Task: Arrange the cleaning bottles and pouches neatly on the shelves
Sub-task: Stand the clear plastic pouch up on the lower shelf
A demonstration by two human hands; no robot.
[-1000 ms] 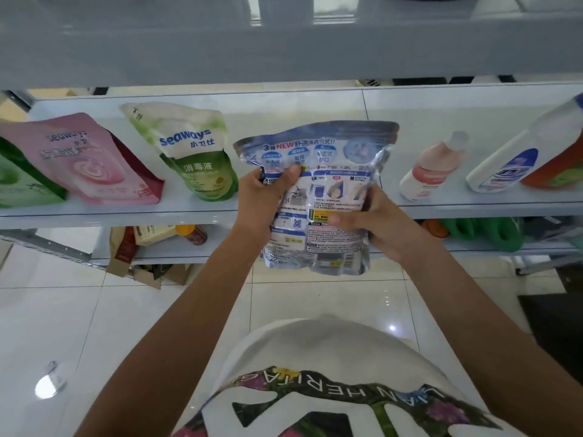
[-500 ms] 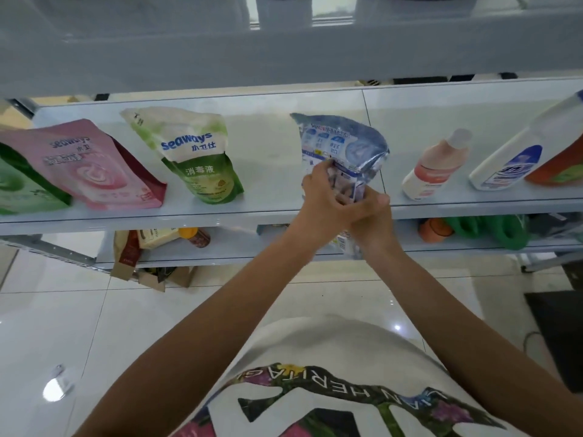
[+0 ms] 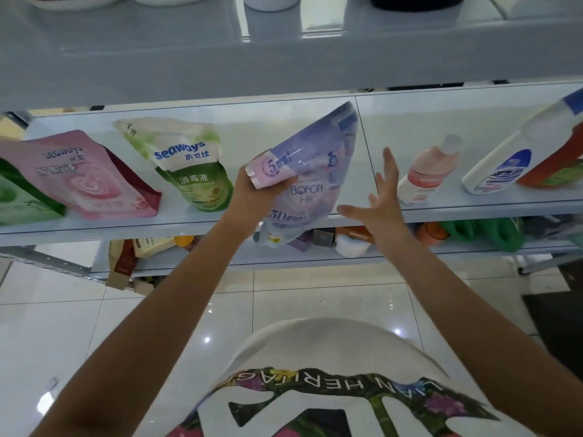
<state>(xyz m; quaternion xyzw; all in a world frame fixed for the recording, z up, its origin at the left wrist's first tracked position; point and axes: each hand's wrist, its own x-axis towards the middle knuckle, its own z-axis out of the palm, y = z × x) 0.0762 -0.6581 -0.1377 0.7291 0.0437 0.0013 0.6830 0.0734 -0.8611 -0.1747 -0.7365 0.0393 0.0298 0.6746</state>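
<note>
Purple pouch (image 3: 310, 184): head view. A lilac-and-blue BOFON refill, held tilted with its top corner leaning up and to the right. It hangs in front of the gap between the green-and-white pouch (image 3: 186, 165) and the pink bottle (image 3: 429, 171). Its lower end hangs below the front edge of the middle shelf (image 3: 362, 127), so it appears not yet set down.
Left hand (image 3: 252, 197): fingers and thumb are wrapped round the pouch's pink left corner and carry its weight.
Right hand (image 3: 383, 205): fingers are straight and spread and hold nothing. It sits just right of the pouch; I cannot tell whether the thumb touches the pouch's edge.
Left neighbours: the green-and-white pouch stands nearest, with a pink pouch (image 3: 85, 178) beyond it. A green pouch (image 3: 19, 193) is cut off by the frame edge.
Right neighbours: past the pink bottle is a white bottle (image 3: 517, 152) with a blue cap, and an orange bottle (image 3: 561, 162) is close behind that. All three look slanted, which may be the wide lens.
Lower shelf (image 3: 315, 260): holds boxes and green containers, too dim to name.
Step in hand: probably placing this pouch in the free stretch of the middle shelf, front label facing out.
Next move calls for: raising the base clear of the shelf lip and carrying it inward. It then needs setting flat on its gusset, square with the other pouches.
Handling: the pouch is soft and is held by one corner, so it is likely to sag or tip. The free hand would do best steadying the right side until it stands.
</note>
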